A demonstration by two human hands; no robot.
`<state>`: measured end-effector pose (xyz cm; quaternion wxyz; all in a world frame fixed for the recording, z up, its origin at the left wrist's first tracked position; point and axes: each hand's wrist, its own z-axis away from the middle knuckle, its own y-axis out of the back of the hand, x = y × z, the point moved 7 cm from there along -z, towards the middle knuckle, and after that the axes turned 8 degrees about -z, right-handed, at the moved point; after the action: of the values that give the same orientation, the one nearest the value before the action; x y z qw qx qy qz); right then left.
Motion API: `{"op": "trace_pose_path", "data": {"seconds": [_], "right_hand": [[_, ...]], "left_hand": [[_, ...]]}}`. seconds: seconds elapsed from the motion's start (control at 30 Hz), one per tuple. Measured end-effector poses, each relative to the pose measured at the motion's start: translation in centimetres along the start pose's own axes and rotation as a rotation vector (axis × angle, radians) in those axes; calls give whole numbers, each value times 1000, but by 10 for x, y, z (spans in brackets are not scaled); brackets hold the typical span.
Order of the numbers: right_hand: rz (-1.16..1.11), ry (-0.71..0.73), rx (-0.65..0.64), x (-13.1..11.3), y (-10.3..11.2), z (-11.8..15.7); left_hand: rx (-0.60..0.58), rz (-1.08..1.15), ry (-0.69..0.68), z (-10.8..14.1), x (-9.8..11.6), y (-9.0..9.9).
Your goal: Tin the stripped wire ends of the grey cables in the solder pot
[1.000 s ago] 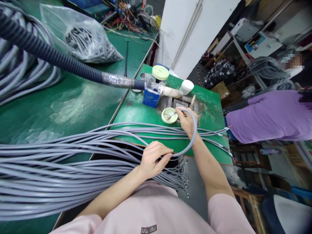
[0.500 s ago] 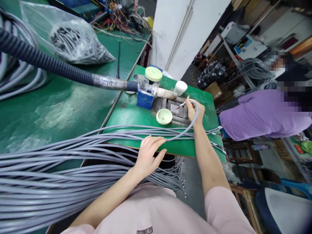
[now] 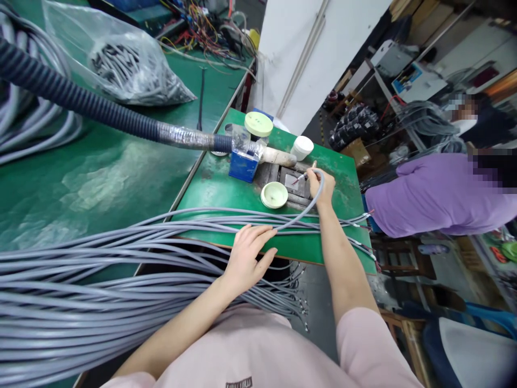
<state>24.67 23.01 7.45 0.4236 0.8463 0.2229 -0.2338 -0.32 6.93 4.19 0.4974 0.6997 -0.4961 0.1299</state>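
Observation:
My right hand [image 3: 322, 186] pinches a grey cable [image 3: 310, 208] near its stripped end, and the cable bends in a loop over the fingers. Its thin red and white wires [image 3: 298, 180] point left, over the pale square of a solder pot [image 3: 292, 181]. Fingers spread, my left hand [image 3: 250, 253] lies palm down across several grey cables [image 3: 210, 220] along the table's front edge. The held cable runs back to beneath its fingertips. A shallow pale-green cup [image 3: 274, 195] stands just left of the pot.
A ribbed black hose [image 3: 121, 117] reaches across to a blue box [image 3: 244, 165] beside the pot. Behind are a round green lid [image 3: 258, 124] and a white tub [image 3: 302, 147]. Many cables [image 3: 81, 318] hang at the front left. A person in purple [image 3: 432, 194] is at the right.
The right hand and the wire ends have shifted very slightly relative to the pot. The left hand stays put on the cables. The whole view has moved a little.

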Motion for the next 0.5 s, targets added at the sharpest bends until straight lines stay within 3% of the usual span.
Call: {"op": "trace_pose_path", "data": {"seconds": [0.07, 0.17, 0.33, 0.5], "right_hand": [[-32, 13, 18, -9, 8, 5], [-121, 113, 33, -43, 34, 29], [-241, 423, -74, -117, 75, 111], [-199, 554, -198, -136, 86, 188]], "left_hand": [[1, 28, 16, 0, -1, 1], [0, 141, 69, -1, -3, 3], [-39, 643, 315, -1, -11, -8], [-188, 1115, 592, 6, -2, -37]]}}
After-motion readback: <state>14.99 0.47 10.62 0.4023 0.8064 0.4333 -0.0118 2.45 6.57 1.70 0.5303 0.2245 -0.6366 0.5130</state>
